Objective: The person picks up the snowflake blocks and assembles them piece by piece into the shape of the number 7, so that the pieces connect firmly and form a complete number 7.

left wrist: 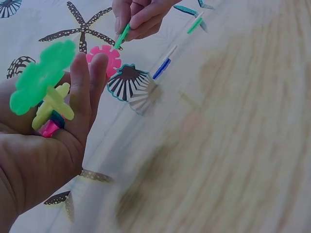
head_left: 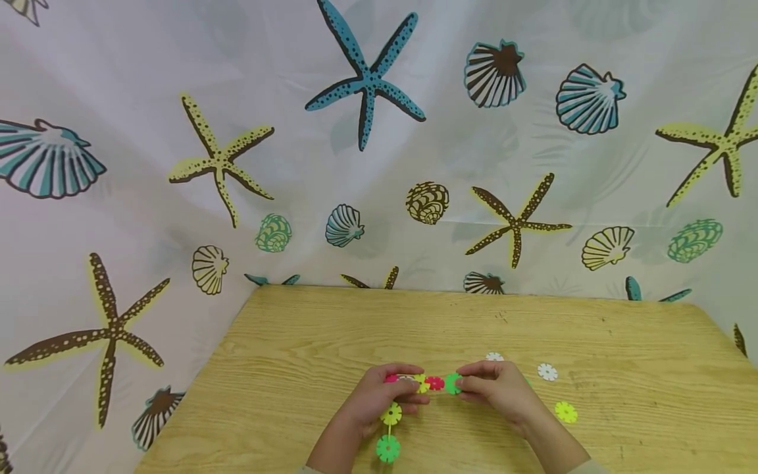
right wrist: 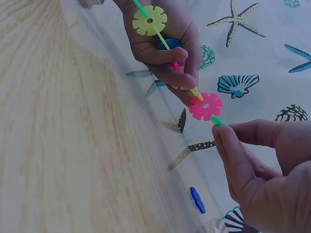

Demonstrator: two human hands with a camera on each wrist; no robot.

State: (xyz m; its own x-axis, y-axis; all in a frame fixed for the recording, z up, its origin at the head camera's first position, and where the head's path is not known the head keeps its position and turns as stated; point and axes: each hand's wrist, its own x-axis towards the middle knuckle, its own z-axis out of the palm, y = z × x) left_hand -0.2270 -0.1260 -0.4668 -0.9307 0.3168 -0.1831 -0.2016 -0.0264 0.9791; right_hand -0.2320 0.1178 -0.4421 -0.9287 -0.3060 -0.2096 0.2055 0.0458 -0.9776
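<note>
Flat, notched plastic discs, slotted edge to edge, form a chain held in my left hand [head_left: 379,393]. A yellow disc [head_left: 391,413] and a green disc [head_left: 387,449] hang from the chain's near end, while a pink disc [right wrist: 206,106] sticks out past the fingertips. My right hand [head_left: 500,390] pinches another green disc [head_left: 453,383] between thumb and fingers. That disc's edge meets the pink disc's rim in the right wrist view; how deeply they are slotted, I cannot tell. Fingers partly hide the chain's middle, including a blue disc [right wrist: 170,44].
Loose discs lie on the wooden table [head_left: 308,336] around my right hand: a white disc [head_left: 547,372], a yellow disc [head_left: 566,412], another white one [head_left: 494,356] and a blue one [right wrist: 197,200]. A shell-and-starfish-printed cloth [head_left: 391,178] hangs behind the table.
</note>
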